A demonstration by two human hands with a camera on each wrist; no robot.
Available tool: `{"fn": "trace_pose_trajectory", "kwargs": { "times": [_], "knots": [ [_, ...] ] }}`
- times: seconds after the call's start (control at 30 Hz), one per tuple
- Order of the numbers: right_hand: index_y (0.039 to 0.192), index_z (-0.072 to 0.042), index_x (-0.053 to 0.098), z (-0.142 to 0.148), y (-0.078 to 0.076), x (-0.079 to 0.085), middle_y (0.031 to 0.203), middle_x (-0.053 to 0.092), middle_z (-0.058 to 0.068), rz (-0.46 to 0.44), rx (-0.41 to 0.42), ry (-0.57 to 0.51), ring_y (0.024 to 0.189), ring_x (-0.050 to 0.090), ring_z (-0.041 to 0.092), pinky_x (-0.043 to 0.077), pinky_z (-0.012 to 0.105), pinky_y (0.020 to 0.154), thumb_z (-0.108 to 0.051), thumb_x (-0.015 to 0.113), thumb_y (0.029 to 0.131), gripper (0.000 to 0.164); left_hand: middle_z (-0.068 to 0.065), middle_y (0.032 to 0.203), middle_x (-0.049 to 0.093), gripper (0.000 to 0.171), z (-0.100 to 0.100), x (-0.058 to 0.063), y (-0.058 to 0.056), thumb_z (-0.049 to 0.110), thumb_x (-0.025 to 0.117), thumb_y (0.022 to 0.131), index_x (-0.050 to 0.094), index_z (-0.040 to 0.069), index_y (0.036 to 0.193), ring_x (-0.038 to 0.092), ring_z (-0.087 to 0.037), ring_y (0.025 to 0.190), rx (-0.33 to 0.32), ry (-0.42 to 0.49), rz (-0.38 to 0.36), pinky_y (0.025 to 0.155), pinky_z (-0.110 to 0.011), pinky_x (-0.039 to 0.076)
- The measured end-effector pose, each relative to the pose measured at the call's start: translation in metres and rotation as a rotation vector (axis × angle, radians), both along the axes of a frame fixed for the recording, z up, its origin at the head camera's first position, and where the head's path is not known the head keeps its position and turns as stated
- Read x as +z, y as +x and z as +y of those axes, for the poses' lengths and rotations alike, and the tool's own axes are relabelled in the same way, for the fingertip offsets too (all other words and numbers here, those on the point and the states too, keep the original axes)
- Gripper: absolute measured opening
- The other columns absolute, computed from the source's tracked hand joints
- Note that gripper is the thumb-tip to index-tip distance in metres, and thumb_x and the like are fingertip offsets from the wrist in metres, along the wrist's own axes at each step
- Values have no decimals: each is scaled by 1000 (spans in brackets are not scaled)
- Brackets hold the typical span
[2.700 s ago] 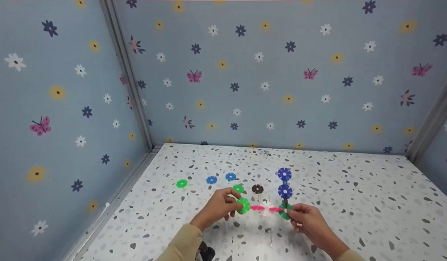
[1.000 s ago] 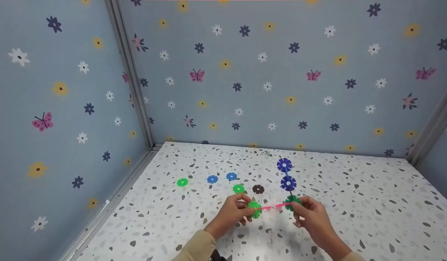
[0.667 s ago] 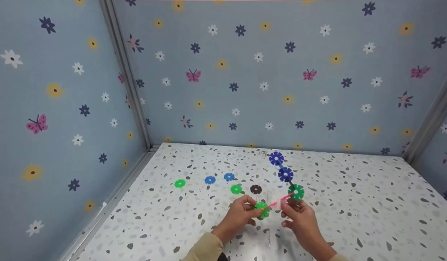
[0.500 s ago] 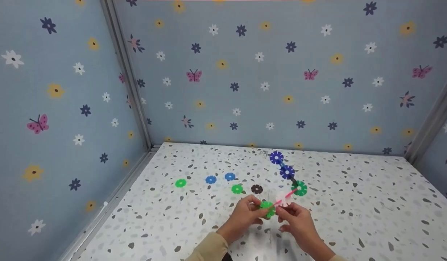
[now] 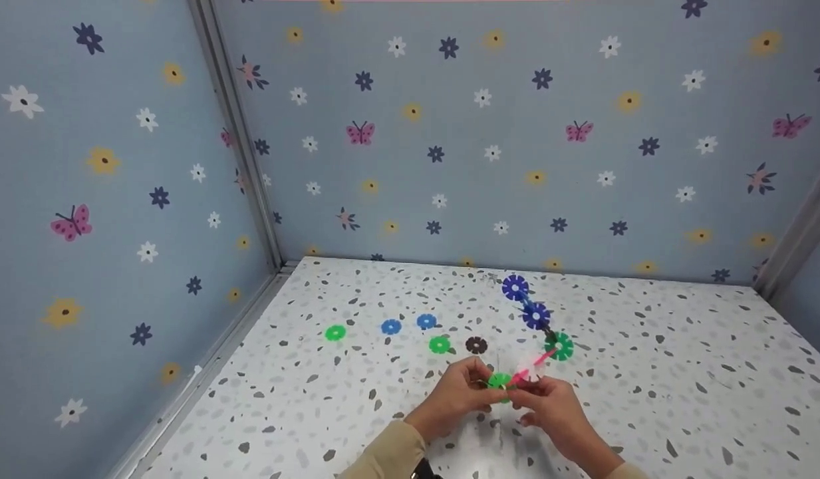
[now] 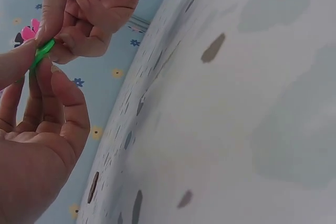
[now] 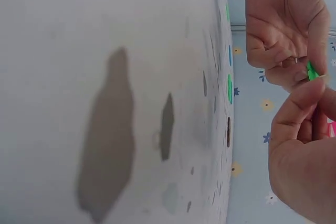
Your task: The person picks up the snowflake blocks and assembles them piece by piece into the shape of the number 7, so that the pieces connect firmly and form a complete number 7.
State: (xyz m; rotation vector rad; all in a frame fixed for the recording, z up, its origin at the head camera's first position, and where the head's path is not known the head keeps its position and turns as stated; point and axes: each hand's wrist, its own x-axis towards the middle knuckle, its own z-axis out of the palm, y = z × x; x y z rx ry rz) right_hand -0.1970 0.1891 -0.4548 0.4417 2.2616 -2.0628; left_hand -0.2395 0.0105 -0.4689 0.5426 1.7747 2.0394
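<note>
My left hand (image 5: 455, 394) pinches a light green interlocking disc (image 5: 499, 386) between thumb and fingers. My right hand (image 5: 554, 407) grips the chain where that disc meets a pink disc (image 5: 518, 377) seen edge-on. The fingertips of both hands lie close together there, partly hiding the join. From it the chain runs up and right through a clear disc (image 5: 535, 368), another pink disc (image 5: 546, 357) and a dark green disc (image 5: 560, 346). Beyond, it bends up and left through two dark blue discs, a lower one (image 5: 536, 316) and an upper one (image 5: 515, 288), with edge-on discs between.
Loose discs lie on the speckled white table (image 5: 303, 392): a green disc (image 5: 335, 332) at left, blue discs (image 5: 391, 326) (image 5: 426, 321), another green disc (image 5: 439, 344) and a dark brown disc (image 5: 476, 344). Flower-patterned walls (image 5: 449, 173) enclose the table's back and sides.
The left hand has moved right with the light green disc. The right hand has shifted from the dark green disc to the chain's near end, and the chain's far part has swung up, tilting left.
</note>
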Motion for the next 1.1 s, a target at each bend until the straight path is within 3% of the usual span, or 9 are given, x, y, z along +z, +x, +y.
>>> {"fn": "trace_pose_trajectory", "kwargs": {
  "times": [0.13, 0.23, 0.37, 0.5, 0.7, 0.83, 1.0, 1.1],
  "knots": [
    [105, 5, 68, 4, -1, 2, 87, 68, 9, 7, -11, -5, 79, 59, 21, 54, 33, 62, -4, 72, 89, 19, -9, 98, 66, 32, -8, 2, -10, -2, 70, 81, 60, 3, 112, 65, -16, 79, -60, -61, 69, 60, -26, 51],
    [105, 5, 66, 8, -3, 4, 88, 68, 9, 7, -9, -8, 79, 58, 22, 53, 34, 63, -4, 71, 90, 18, -12, 99, 67, 48, -17, 4, -24, -6, 63, 77, 58, 5, 124, 63, -16, 72, -44, -160, 143, 54, -25, 45],
    [105, 5, 64, 16, -4, 8, 89, 68, 10, 4, 14, 11, 80, 58, 22, 53, 34, 64, -3, 71, 89, 19, -10, 95, 64, 49, -30, 7, -50, -3, 62, 79, 56, 4, 127, 59, -15, 68, 78, -367, 249, 57, -27, 45],
    [104, 5, 63, 21, -5, 9, 89, 69, 10, 2, 37, 30, 79, 60, 22, 53, 34, 64, -3, 71, 88, 20, -6, 93, 59, 42, -40, 8, -74, 5, 65, 87, 56, 1, 127, 55, -16, 70, 193, -607, 303, 65, -33, 47],
    [105, 4, 60, 24, -3, 8, 89, 68, 10, -7, 78, 18, 80, 61, 21, 53, 34, 64, -3, 69, 89, 19, -10, 115, 60, 39, -43, 6, -94, 17, 65, 92, 59, 3, 128, 60, -24, 97, 246, -914, 322, 87, -44, 49],
    [105, 4, 59, 23, -3, 9, 89, 68, 10, -16, 94, 7, 79, 60, 21, 52, 33, 63, -2, 67, 90, 18, -11, 118, 63, 36, -41, 4, -100, 14, 65, 90, 61, 2, 124, 61, -30, 107, 245, -996, 311, 93, -48, 48],
    [105, 4, 59, 23, -4, 13, 89, 68, 9, -5, 136, -10, 77, 59, 20, 52, 32, 62, -3, 68, 91, 18, -8, 105, 63, 32, -45, 4, -102, 16, 73, 86, 62, 4, 113, 61, -27, 97, 245, -997, 302, 88, -46, 49],
    [105, 4, 59, 25, -5, 13, 89, 68, 8, 6, 159, -23, 77, 58, 19, 51, 31, 61, -4, 67, 92, 18, -4, 102, 61, 38, -49, 4, -100, 22, 79, 84, 59, 7, 112, 59, -23, 92, 234, -981, 304, 85, -44, 49]
  ]
}}
